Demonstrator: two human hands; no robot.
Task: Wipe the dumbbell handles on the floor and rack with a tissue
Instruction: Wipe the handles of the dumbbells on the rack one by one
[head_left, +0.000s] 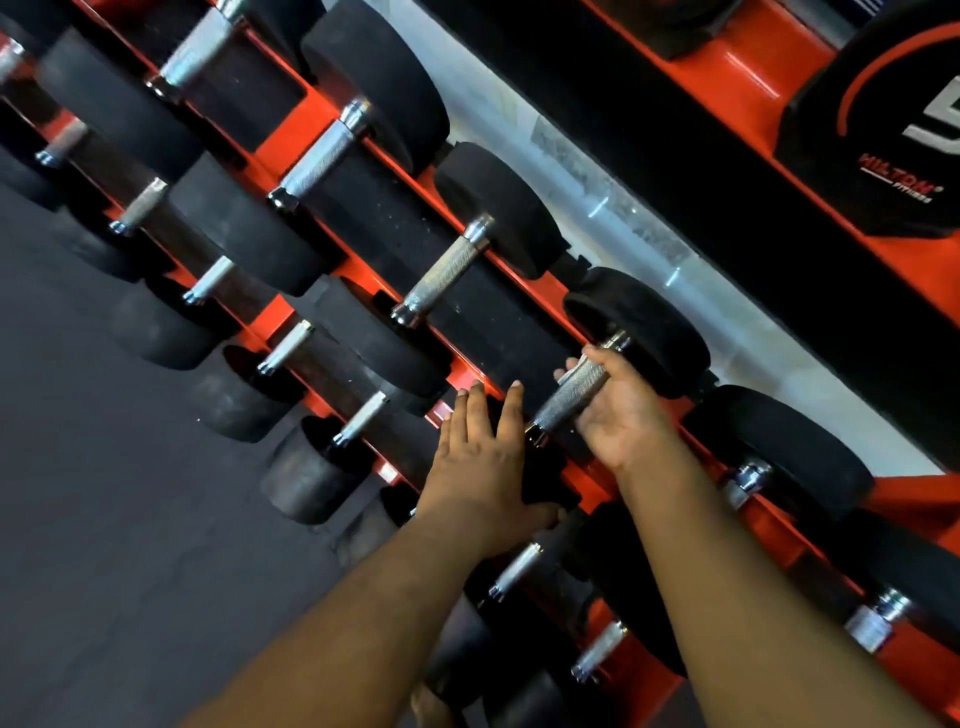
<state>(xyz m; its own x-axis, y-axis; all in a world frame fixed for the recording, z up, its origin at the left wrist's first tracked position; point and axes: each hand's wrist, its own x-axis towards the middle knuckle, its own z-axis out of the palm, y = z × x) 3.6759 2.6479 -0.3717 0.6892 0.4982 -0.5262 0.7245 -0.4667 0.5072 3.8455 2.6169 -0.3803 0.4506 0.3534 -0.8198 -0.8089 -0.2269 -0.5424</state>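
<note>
The right hand (621, 415) cups the knurled steel handle (571, 395) of a dumbbell on the upper tier of the orange rack (306, 136), palm turned up beneath the bar, fingertips showing on its far side and the thumb (602, 357) lying over the top near the rear collar: a loose wrap around the bar, not a tight clench. No tissue can be seen between palm and metal; if one is there, it is hidden. The handle's long axis runs diagonally, from its near collar at lower left up to the rear black head (641, 327) at upper right, parallel to every other handle on the tier, so any wiping stroke would have to slide along that diagonal. The left hand (480, 457) lies flat, fingers straight and together, on the front black head (540, 467) of the same dumbbell, just left of the gripped bar and holding nothing; it appears to steady the weight. The right hand is therefore the one on the handle, the left beside it. The next handle (447, 273) along the tier lies up and to the left, well apart from both hands, and another row of dumbbells sits on the tier below.
</note>
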